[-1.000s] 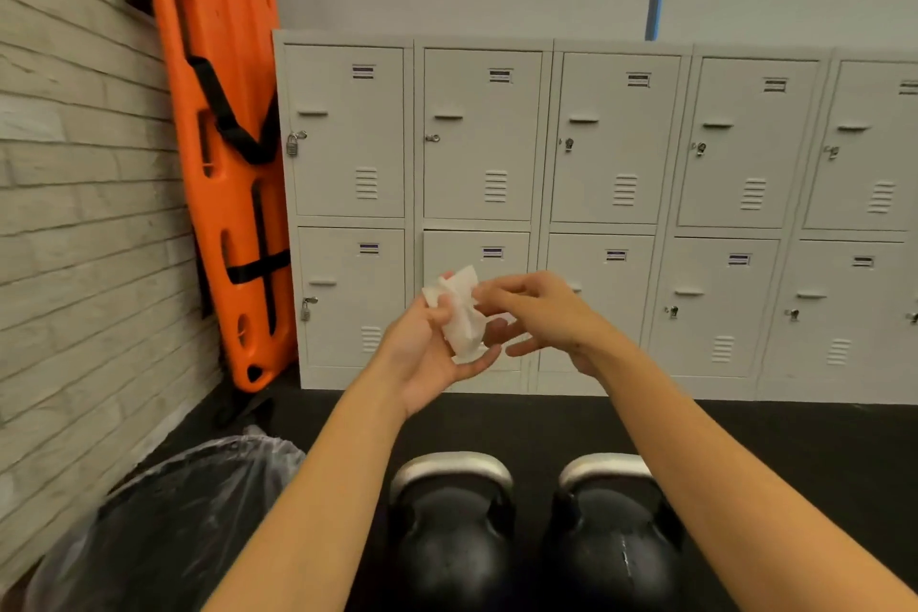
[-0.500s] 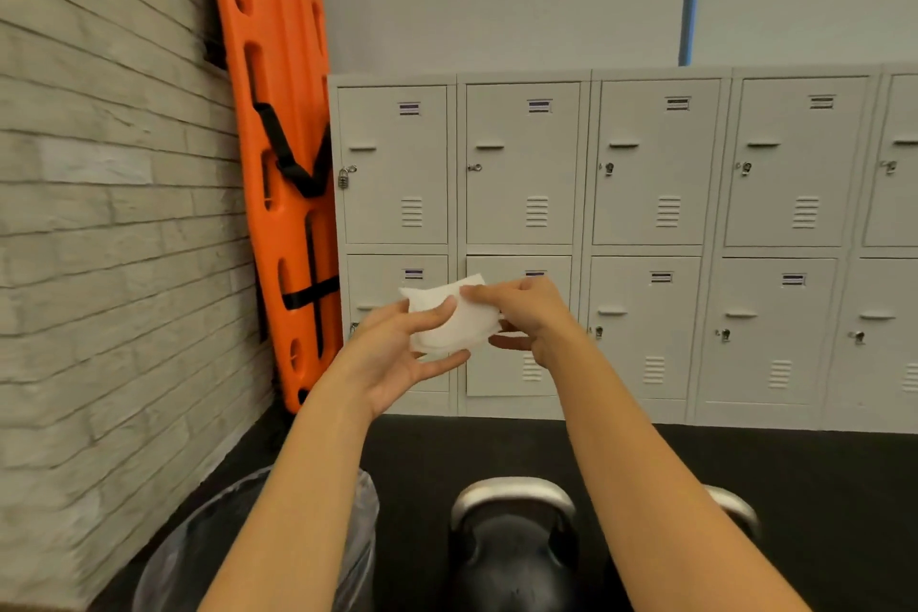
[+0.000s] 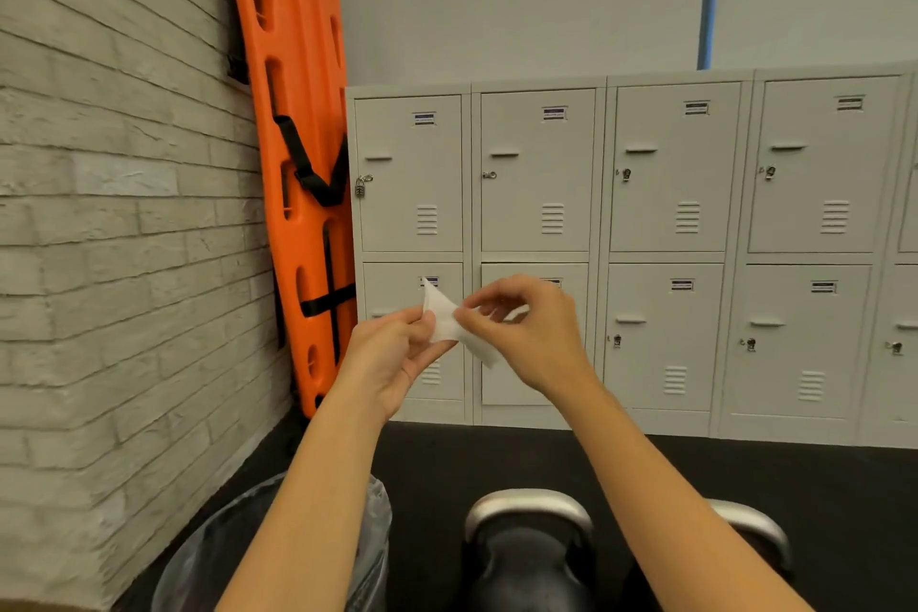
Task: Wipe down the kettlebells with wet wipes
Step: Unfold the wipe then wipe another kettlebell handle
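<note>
Two bare forearms enter from the bottom edge, uncovered from elbow to wrist; no sleeve, cuff, watch, band or glove shows on either. Left hand [image 3: 397,353] and right hand [image 3: 531,338] are both bare. Fingers [image 3: 489,308] carry no rings; nails are short and unpainted as far as can be told. No markings seen.

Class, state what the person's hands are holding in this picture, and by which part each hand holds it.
A white wet wipe, pinched between both hands: left hand at its left edge, right hand at its right part.
</note>
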Demonstrator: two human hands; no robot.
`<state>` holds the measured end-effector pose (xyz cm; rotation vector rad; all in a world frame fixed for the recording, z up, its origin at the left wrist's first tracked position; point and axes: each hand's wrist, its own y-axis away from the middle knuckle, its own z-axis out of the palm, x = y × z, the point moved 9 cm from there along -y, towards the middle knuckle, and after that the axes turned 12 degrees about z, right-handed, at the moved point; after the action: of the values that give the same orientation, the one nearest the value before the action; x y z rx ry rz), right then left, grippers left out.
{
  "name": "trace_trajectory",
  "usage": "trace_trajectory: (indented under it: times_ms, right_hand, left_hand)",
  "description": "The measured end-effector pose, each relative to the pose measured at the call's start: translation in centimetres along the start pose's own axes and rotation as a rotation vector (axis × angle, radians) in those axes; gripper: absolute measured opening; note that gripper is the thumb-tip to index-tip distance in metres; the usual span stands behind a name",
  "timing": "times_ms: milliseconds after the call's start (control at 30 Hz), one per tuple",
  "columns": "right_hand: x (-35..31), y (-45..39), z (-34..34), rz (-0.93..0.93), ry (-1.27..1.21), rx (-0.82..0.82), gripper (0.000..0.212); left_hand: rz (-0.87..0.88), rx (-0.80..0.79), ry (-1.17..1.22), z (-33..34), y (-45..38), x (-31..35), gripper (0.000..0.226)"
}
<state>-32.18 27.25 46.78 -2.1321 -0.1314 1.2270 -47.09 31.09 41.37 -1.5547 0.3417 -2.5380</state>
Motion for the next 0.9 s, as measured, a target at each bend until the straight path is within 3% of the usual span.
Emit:
trace_trajectory:
  times_ms: [133,233,367,500,800,900]
  right_hand:
    - [-0.7,0.6,2.0,-0.005,0.159,-0.087,0.041]
    - [-0.7,0.7,2.1,0.010,0.172,-0.065,0.045]
    - [-0.3,0.8,2.4,0.049,0.133,-0.070,0.035]
    - [0.2,0.5,2.1,0.105,0.019,-0.055,0.017]
    - [3.5,-0.1,2.0,0.404,-0.211,-0.135,0.007]
    - [4.0,0.0,2.0,0.427,-0.206,-0.134,0.014]
  left_hand:
    - [-0.046,-0.016,0.092,0.3,0.1,-0.2,0.037]
    - [-0.102,-0.029,0.176,0.6,0.2,-0.6,0.038]
    - [-0.085,-0.017,0.098,0.5,0.1,-0.8,0.021]
    - [-0.072,-0.009,0.003,0.4,-0.1,-1.0,0.022]
    - [-0.087,0.011,-0.199,-0.9,-0.4,-0.9,0.008]
    - [-0.112,-0.004,-0.223,-1.1,-0.1,-1.0,0.008]
